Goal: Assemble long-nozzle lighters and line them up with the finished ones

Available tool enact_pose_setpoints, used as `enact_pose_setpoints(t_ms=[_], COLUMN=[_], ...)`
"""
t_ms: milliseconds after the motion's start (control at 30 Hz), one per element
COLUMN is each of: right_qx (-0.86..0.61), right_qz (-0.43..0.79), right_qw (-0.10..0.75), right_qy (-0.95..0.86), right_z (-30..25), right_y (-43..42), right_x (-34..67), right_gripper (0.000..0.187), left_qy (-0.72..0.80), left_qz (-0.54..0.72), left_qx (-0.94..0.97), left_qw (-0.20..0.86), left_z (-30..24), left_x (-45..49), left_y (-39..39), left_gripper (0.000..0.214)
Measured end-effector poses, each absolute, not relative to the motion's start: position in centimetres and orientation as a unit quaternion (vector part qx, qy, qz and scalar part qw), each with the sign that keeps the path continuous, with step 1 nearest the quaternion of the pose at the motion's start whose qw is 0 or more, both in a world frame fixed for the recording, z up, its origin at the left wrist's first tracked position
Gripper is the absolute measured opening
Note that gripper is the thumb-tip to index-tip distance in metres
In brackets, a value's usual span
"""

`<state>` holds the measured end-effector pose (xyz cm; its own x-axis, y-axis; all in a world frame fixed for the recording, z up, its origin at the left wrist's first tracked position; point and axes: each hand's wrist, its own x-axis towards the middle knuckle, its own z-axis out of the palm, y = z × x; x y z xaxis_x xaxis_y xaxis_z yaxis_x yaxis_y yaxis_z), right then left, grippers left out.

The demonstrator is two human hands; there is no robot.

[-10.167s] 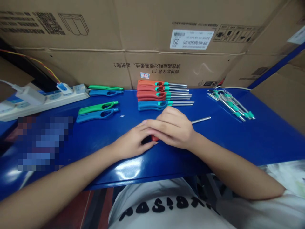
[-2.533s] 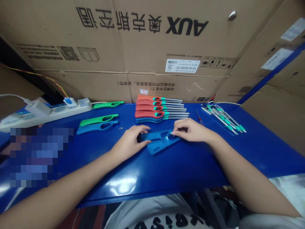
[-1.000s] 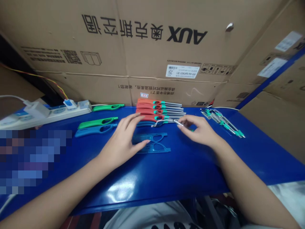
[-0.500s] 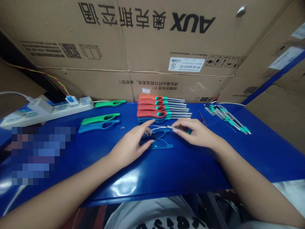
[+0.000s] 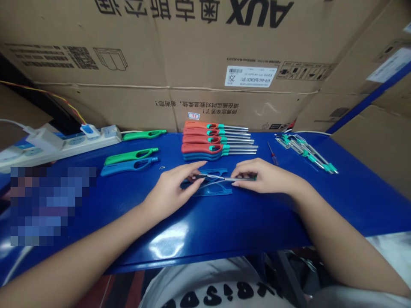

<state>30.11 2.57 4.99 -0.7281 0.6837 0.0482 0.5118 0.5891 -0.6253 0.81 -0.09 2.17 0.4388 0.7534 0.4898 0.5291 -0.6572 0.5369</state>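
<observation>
Two blue plastic handle halves [image 5: 214,190] lie flat on the blue table [image 5: 224,218] in front of me. My right hand [image 5: 263,176] pinches a metal tube with a green collar and thin white wires [image 5: 224,178] and holds it over the halves. My left hand [image 5: 173,189] rests at the left end of the halves, fingertips closed on the tube's wire end. A stack of finished red and blue long-nosed lighters [image 5: 212,140] lies just behind.
Green and blue empty handles [image 5: 130,160] lie at the left, another green one [image 5: 144,134] further back. Several metal tubes with green collars [image 5: 306,147] lie at the right, a small red screwdriver [image 5: 272,155] beside them. A power strip [image 5: 61,143] sits far left. Cardboard boxes [image 5: 205,64] wall the back.
Ten seconds ago both hands pressed a red lighter together. Then a blue handle was split into halves and laid flat. My right hand fetched a metal tube and lowered it onto them.
</observation>
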Motion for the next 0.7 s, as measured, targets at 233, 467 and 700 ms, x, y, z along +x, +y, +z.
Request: enact_pose_setpoints(t_ms=[233, 467, 700], right_qx=[-0.315, -0.374, -0.358], right_qz=[0.347, 0.356, 0.341], right_qw=[0.111, 0.061, 0.044], right_qy=[-0.876, -0.854, -0.868], right_z=[5.5, 5.4, 5.1], right_y=[2.4, 2.4, 2.4], right_x=[30.3, 30.4, 30.5], right_gripper=[0.023, 0.016, 0.013], left_qy=[0.367, 0.303, 0.313], left_qz=[0.34, 0.178, 0.167], left_qx=[0.856, 0.923, 0.922], left_qw=[0.132, 0.158, 0.154], left_z=[3.1, 2.9, 3.2], left_x=[0.4, -0.5, -0.5], left_y=[0.5, 1.4, 1.1], left_gripper=[0.021, 0.029, 0.026])
